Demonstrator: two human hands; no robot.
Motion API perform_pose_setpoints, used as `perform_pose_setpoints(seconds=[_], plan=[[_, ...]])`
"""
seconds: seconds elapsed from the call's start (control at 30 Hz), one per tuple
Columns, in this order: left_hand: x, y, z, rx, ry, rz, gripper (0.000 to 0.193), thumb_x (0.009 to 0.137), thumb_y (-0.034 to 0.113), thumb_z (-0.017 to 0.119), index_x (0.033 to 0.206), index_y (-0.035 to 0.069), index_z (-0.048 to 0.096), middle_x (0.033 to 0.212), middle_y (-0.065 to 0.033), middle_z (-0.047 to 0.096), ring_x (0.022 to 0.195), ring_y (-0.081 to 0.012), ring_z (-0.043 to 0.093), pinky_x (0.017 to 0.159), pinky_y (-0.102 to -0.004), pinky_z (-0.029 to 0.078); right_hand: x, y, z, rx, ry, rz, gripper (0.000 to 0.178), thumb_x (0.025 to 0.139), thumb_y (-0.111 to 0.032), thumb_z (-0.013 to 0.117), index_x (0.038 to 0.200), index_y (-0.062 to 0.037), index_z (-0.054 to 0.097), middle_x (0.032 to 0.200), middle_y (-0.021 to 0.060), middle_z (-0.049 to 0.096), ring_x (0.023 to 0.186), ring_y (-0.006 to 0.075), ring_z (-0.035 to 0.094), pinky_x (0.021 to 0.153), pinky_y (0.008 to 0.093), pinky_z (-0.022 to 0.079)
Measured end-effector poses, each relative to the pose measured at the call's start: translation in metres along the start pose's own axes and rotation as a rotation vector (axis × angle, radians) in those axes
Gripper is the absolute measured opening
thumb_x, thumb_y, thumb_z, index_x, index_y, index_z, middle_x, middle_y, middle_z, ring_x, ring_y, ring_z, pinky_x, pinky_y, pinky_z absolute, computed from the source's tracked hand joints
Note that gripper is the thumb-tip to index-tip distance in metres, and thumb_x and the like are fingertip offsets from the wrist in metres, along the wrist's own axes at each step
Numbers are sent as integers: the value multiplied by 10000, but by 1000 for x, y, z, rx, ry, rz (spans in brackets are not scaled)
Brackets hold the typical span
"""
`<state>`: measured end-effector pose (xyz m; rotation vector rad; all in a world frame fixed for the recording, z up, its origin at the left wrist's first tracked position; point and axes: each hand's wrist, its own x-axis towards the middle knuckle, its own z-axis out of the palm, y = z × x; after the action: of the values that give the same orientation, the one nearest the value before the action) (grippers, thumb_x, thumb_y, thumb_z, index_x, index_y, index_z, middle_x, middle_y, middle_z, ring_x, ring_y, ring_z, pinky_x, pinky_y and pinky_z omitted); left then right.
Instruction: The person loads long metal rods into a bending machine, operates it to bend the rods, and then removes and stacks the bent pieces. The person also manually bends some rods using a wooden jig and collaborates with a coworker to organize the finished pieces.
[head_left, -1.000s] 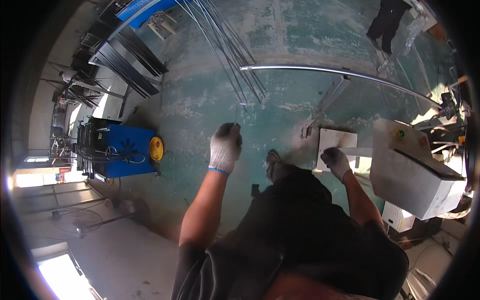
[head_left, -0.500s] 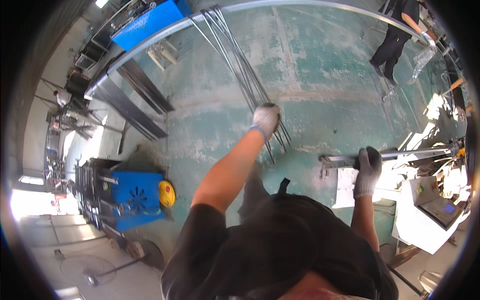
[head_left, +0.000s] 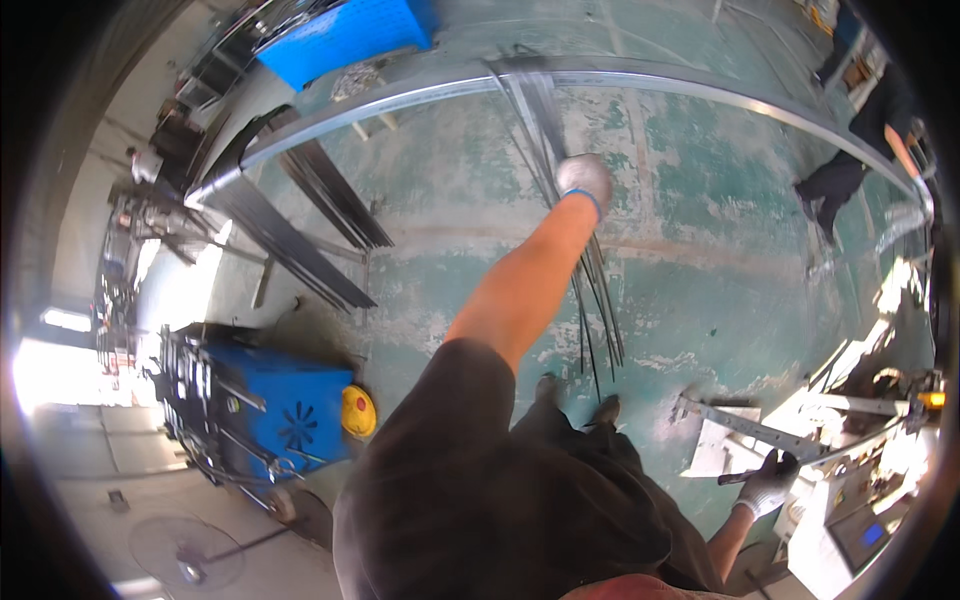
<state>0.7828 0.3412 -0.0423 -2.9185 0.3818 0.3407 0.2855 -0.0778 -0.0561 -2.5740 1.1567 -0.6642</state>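
A long metal rail (head_left: 650,78) arcs across the upper view, and a bundle of thin dark rods (head_left: 543,120) crosses it, reaching down over the green floor (head_left: 470,280) toward the person's shoes. The gloved left hand (head_left: 586,178) is at the rods — fingers hidden, grip impossible to tell — while the right hand (head_left: 768,487) is at a short dark bar (head_left: 736,479), its hold equally unclear.

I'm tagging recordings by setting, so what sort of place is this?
Most likely a metalworking shop: thin rods run by the left hand, stacked dark bars stand off to the left, and a console sits at the lower right.
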Motion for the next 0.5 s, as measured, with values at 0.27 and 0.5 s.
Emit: perform_pose_setpoints(seconds=[0.27, 0.5], plan=[[-13, -228, 80, 553, -118, -152, 309, 1022, 180, 609, 1301, 171, 743, 1431, -41, 668, 1293, -250, 651, 927, -412, 591, 7, -29, 5, 165, -15, 227, 344, 915, -90, 723, 1243, -17, 648, 1108, 123, 691, 985, 277, 652, 916, 405, 525], [-47, -295, 171, -471, 113, -336, 135, 979, 138, 594, 1040, 77, 699, 1036, -125, 707, 937, -321, 698, 770, -421, 568, -9, -55, 18, 190, 173, 816, 495, 861, -157, 826, 1286, -6, 621, 972, 137, 728, 840, 240, 685, 773, 414, 550]])
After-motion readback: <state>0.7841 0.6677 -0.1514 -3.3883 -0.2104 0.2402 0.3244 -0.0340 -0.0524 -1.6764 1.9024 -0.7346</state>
